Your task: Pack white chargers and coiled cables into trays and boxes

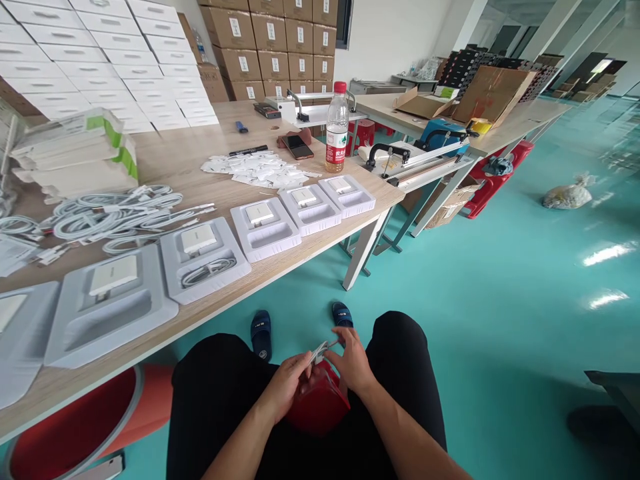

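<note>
Above my lap, between my knees, my left hand [290, 381] pinches a white cable [319, 351]. My right hand [351, 359] is closed on the same cable from the other side, thumb and forefinger on it. Just beneath both hands is a red stool seat [320, 403]. On the table stands a row of white trays [267, 241], each with a white charger [259, 213]; one tray also has a coiled cable [209, 271] in its lower compartment. A heap of white cables [115, 213] lies behind the trays at the left.
A bottle [337, 128], a phone [298, 147], a black pen [249, 151] and small white packets [260, 169] lie or stand on the wooden table [180, 151]. White boxes [100, 60] are stacked behind. A red bin [95, 417] is under the table's edge.
</note>
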Action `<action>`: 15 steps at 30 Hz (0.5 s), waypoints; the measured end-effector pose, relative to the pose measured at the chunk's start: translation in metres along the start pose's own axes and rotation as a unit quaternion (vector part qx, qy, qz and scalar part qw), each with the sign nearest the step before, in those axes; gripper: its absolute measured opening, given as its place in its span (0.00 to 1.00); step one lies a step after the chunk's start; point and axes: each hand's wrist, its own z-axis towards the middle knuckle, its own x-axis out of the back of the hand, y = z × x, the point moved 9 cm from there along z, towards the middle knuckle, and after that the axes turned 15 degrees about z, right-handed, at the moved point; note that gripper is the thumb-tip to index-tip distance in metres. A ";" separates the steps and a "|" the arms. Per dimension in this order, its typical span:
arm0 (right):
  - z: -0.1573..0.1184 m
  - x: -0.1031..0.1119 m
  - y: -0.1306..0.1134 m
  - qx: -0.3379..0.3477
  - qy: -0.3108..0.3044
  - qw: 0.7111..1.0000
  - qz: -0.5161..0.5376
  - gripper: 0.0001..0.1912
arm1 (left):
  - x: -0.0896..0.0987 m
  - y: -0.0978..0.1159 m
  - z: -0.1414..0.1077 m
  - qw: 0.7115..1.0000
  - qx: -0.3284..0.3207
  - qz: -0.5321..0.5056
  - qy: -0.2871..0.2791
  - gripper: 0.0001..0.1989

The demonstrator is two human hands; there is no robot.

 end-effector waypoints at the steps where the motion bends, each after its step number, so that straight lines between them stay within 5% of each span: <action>1: 0.002 0.001 -0.004 0.016 -0.021 0.999 -0.020 0.29 | 0.001 0.004 -0.002 0.999 -0.014 0.039 0.001 0.25; 3: 0.003 -0.005 -0.007 0.023 -0.105 0.993 -0.055 0.35 | 0.004 0.012 -0.006 0.993 -0.040 0.115 0.009 0.21; 6: 0.001 -0.012 -0.002 -0.014 -0.194 0.978 -0.069 0.26 | 0.008 0.021 -0.012 0.978 -0.069 0.194 0.027 0.16; 11: -0.002 -0.014 -0.003 -0.022 -0.185 0.980 -0.075 0.17 | 0.014 0.022 -0.013 0.968 -0.089 0.228 0.062 0.09; 15: -0.006 -0.020 -0.005 -0.002 -0.171 0.982 -0.082 0.13 | 0.015 0.011 -0.009 0.981 -0.043 0.183 0.053 0.20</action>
